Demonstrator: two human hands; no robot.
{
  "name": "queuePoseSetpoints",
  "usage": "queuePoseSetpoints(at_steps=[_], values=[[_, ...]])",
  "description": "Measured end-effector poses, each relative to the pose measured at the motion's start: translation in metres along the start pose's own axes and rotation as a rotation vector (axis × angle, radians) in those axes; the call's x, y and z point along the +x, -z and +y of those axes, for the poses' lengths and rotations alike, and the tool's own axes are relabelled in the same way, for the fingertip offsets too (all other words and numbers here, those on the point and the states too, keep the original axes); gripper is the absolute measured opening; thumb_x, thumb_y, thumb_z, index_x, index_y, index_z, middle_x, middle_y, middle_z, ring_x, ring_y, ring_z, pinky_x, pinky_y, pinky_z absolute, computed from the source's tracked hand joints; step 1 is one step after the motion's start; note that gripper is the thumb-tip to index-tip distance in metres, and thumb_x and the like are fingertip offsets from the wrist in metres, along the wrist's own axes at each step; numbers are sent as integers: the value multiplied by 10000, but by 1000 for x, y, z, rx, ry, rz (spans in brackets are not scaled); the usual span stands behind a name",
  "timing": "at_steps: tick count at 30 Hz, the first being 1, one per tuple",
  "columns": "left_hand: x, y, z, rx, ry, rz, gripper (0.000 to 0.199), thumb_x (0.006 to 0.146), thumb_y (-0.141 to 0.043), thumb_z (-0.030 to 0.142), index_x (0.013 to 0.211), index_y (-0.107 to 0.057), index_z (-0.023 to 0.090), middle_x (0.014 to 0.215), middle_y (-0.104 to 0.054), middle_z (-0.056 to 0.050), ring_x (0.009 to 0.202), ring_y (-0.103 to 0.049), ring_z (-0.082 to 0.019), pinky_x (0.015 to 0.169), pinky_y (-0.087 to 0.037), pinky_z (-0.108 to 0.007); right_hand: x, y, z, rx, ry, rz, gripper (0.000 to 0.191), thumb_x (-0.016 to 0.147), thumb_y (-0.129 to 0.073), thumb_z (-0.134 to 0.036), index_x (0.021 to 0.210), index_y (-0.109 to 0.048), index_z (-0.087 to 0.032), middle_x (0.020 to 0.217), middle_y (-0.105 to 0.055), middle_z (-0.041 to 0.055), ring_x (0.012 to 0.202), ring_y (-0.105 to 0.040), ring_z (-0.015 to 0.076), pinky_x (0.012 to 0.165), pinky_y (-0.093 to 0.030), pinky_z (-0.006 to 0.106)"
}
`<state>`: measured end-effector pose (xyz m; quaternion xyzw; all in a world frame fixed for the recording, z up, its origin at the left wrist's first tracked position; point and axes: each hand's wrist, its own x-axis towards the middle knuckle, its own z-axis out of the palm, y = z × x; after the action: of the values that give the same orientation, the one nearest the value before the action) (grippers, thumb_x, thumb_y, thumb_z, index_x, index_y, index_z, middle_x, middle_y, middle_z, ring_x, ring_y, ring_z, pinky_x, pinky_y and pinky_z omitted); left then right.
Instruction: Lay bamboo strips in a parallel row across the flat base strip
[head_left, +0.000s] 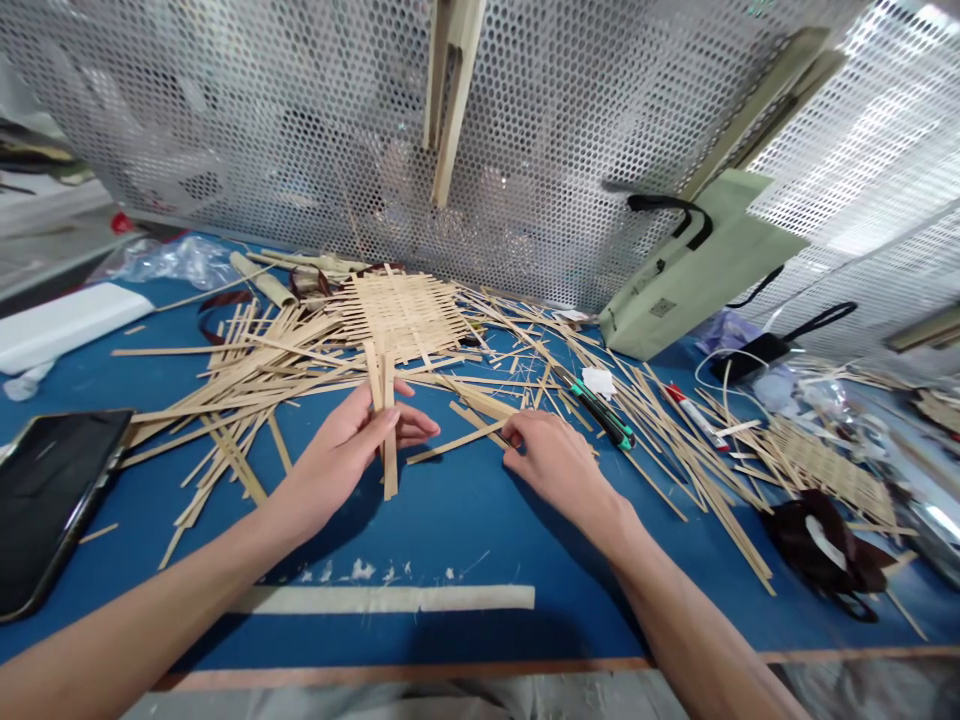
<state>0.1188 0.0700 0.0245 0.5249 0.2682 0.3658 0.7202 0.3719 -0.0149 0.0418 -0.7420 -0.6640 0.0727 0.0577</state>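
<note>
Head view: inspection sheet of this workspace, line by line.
surface: blue workbench, strewn with cut strips.
job's things: woven bamboo mat; bamboo strips; second woven piece.
clutter: green-handled utility knife; red-capped tube; black tablet; black bag.
grippers: left hand grips upright strips; right hand rests on crossed strips.
cables: white cord loops beside pale green bag.
surroundings: perforated metal screen behind the bench.
</note>
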Motion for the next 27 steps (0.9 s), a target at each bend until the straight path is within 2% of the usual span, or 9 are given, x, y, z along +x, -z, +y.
queuePoseSetpoints(at_steps=[5,8,10,12,15,20,27], values=[[1,4,-6,6,99,-4,331,1012,-645,441,1233,-543,217,1113,-785,-111,1065,-756,-266,1054,-567,-459,3,1,6,3,-63,18,109,809,-620,-107,784,-626,-213,879,-712,43,832,-612,197,660,-292,291],[0,4,-3,-38,62,-14,306,1010,-649,431,1203,-553,214,1089,-772,-103,1044,-742,-253,1023,-566,-436,7,5,11,5,-129,74,104,859,-609,-136,815,-649,-220,862,-725,26,772,-601,186,648,-280,296],[0,3,0,-18,4,-25,257,1014,-645,419,1160,-574,219,1014,-742,-69,963,-712,-210,923,-566,-352,8,7,16,10,-148,116,105,885,-606,-149,845,-667,-225,874,-734,25,781,-609,186,650,-285,294],[-1,2,0,13,-41,-35,208,1016,-647,405,1111,-596,228,881,-659,-19,823,-627,-157,774,-513,-275,10,6,20,22,-145,137,86,893,-620,-160,862,-666,-225,884,-733,25,796,-618,185,650,-293,288],[-1,2,-3,30,-43,-61,184,1015,-653,395,1085,-612,231,759,-491,25,692,-463,-129,658,-405,-260,10,3,25,41,-121,135,66,887,-642,-163,875,-641,-228,862,-722,7,778,-617,173,643,-297,279],[0,-1,-5,45,-4,-85,227,1003,-654,435,1054,-621,217,721,-372,45,648,-356,-126,626,-350,-272,11,0,26,64,-108,125,121,863,-643,-126,910,-650,-237,868,-729,-3,782,-632,171,649,-303,269],[2,-1,-1,52,-6,-42,279,982,-672,465,1053,-615,202,678,-393,58,608,-365,-117,590,-318,-269,14,-2,24,114,-141,106,103,838,-644,-143,879,-636,-237,839,-709,-15,752,-596,161,630,-296,267]])
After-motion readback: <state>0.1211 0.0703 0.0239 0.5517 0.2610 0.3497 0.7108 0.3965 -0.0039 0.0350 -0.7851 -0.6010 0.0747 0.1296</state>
